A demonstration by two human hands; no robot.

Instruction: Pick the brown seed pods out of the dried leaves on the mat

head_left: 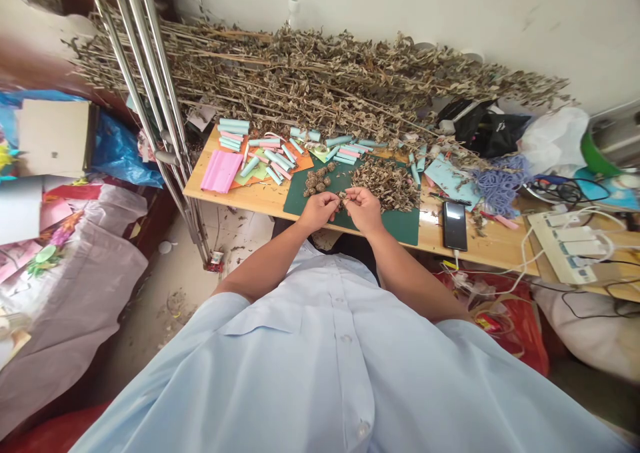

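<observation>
My left hand (319, 212) and my right hand (365, 210) meet over the front part of a dark green cutting mat (400, 232). Between their pinched fingertips is a small clump of dried leaves (342, 198), partly covered by the fingers. Just beyond my left hand, several brown balls of rolled dried leaf (316, 181) lie together on the mat. A loose heap of dried leaves (385, 181) spreads beside and behind my right hand.
Long dried leafy stalks (300, 73) are piled along the wall. Blue and pink paper rolls (277, 160) and a pink paper pack (221, 171) lie left. To the right are a phone (455, 226), blue cord (503, 183) and a power strip (570, 246). A metal stand (160, 106) rises at the left.
</observation>
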